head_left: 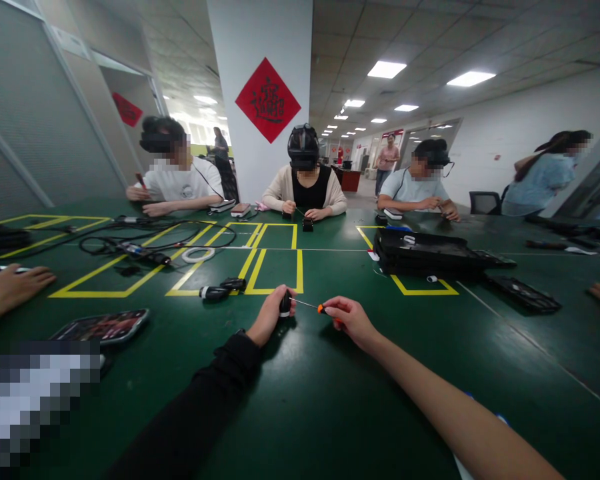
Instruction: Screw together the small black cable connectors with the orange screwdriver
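Near the middle of the green table (290, 373), my left hand (271, 313) is closed round a small black part with a white band (285, 304). My right hand (351, 319) grips the orange and black handle of a screwdriver (304, 304). Its thin shaft points left, and the tip meets or nearly meets the black part; the exact contact is too small to tell. Two similar black parts (214, 293) lie together on the table, left of my left hand.
Black trays (420, 251) are stacked at the right, beside a flat black piece (523, 293). Black cables (145, 250) and a white coil (198, 255) lie at the left. A phone (105, 327) is nearer. Other people sit across, and a co-worker's hand (23, 285) rests at the left.
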{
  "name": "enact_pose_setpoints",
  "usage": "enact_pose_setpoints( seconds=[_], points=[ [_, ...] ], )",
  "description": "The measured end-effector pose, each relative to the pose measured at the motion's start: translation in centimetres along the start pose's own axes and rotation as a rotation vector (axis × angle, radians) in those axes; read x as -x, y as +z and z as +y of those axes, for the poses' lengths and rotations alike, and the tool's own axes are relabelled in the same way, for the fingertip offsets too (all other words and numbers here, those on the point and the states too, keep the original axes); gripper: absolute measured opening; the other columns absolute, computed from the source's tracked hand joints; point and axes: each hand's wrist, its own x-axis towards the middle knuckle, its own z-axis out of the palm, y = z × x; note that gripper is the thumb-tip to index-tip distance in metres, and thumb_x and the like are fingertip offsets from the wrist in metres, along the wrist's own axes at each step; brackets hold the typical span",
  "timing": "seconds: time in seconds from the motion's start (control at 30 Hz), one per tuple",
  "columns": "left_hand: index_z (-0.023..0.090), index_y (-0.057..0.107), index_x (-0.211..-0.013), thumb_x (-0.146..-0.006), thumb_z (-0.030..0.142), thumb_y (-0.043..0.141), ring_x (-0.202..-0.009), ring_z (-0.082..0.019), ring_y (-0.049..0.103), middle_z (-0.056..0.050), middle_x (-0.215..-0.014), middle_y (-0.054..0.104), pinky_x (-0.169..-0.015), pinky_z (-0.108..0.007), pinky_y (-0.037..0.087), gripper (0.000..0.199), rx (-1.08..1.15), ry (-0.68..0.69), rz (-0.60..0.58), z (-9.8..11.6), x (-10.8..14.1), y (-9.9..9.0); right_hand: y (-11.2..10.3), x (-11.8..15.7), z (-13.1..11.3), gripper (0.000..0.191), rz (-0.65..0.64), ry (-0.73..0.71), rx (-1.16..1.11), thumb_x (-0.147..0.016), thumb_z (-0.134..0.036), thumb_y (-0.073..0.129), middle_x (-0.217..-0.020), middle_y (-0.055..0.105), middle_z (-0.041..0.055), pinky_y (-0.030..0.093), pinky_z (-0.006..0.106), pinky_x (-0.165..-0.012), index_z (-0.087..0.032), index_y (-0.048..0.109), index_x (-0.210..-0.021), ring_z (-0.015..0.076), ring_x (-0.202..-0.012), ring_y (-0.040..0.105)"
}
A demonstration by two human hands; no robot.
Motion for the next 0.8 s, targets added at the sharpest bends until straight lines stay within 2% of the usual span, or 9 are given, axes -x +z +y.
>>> enact_pose_setpoints(
  seconds=[0.3, 0.43, 0.6, 0.8],
  points=[
    [0.014, 0.056, -0.084, -0.077, 0.051, 0.042, -0.052, -0.009, 0.053, -0.001, -0.065, 0.057, -0.051, -0.021, 0.043, 0.04, -0.017, 0.023, -0.019, -0.11, 0.0, -0.05, 0.2, 0.14, -0.16, 0.022, 0.016, -0.008, 0.026, -0.065, -0.033, 0.065, -0.066, 0.059, -0.002, 0.031, 0.021, -0.045, -0.018, 0.061, -0.081, 0.0058, -0.046, 0.042],
    [0.015, 0.056, -0.085, -0.078, 0.051, 0.041, -0.056, -0.01, 0.055, -0.002, -0.069, 0.058, -0.055, -0.022, 0.045, 0.04, -0.062, 0.049, 0.019, 0.11, 0.1, -0.02, 0.34, 0.33, -0.21, 0.026, 0.09, -0.067, 0.032, -0.059, -0.028, 0.071, -0.07, 0.059, -0.0017, 0.038, 0.022, -0.054, -0.018, 0.062, -0.082, 0.0077, -0.055, 0.047],
    [0.014, 0.055, -0.085, -0.077, 0.052, 0.041, -0.057, -0.011, 0.055, -0.003, -0.069, 0.059, -0.056, -0.023, 0.045, 0.041, -0.067, 0.034, -0.005, 0.12, 0.11, 0.03, 0.29, 0.31, -0.03, 0.026, 0.11, -0.02, -0.175, -0.061, -0.029, 0.07, -0.073, 0.059, -0.0003, 0.042, 0.025, -0.062, -0.018, 0.063, -0.084, 0.009, -0.059, 0.051],
    [0.013, 0.055, -0.085, -0.076, 0.053, 0.043, -0.052, -0.011, 0.055, -0.003, -0.067, 0.059, -0.052, -0.023, 0.044, 0.042, -0.064, 0.037, 0.005, -0.01, 0.04, 0.0, 0.35, 0.38, 0.28, 0.02, 0.116, -0.185, -0.041, -0.058, -0.022, 0.071, -0.09, 0.062, 0.0025, 0.04, 0.03, -0.083, -0.019, 0.066, -0.077, 0.0151, -0.085, 0.056]
  ],
)
